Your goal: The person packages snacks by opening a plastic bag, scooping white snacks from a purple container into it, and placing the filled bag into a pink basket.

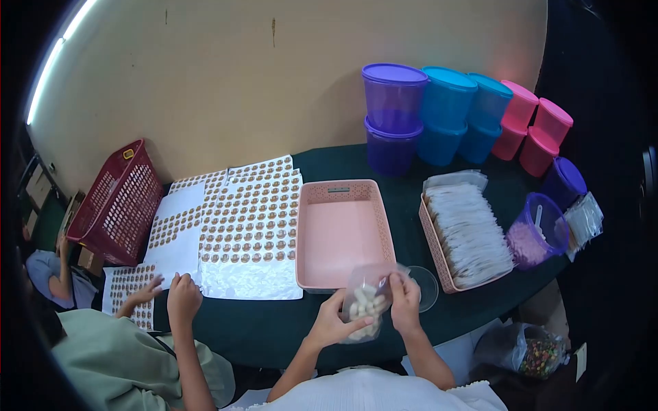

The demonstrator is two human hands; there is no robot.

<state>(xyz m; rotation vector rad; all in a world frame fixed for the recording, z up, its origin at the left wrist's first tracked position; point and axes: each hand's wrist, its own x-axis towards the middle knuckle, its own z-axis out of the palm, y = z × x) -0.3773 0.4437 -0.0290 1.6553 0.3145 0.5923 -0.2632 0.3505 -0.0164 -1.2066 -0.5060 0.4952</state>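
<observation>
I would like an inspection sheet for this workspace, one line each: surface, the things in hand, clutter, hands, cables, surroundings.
Surface: dark green table, mostly covered.
Job's things: clear bag of white pieces, held above the near table edge; empty pink tray just behind it.
Clutter: sticker sheets, red basket, pink basket full of white packets, stacked lidded tubs, open purple tub.
Grips: left hand and right hand both hold the bag.
Cables: nothing seen.
Surroundings: beige wall; a co-worker's hand at the sticker sheets, on the left.
</observation>
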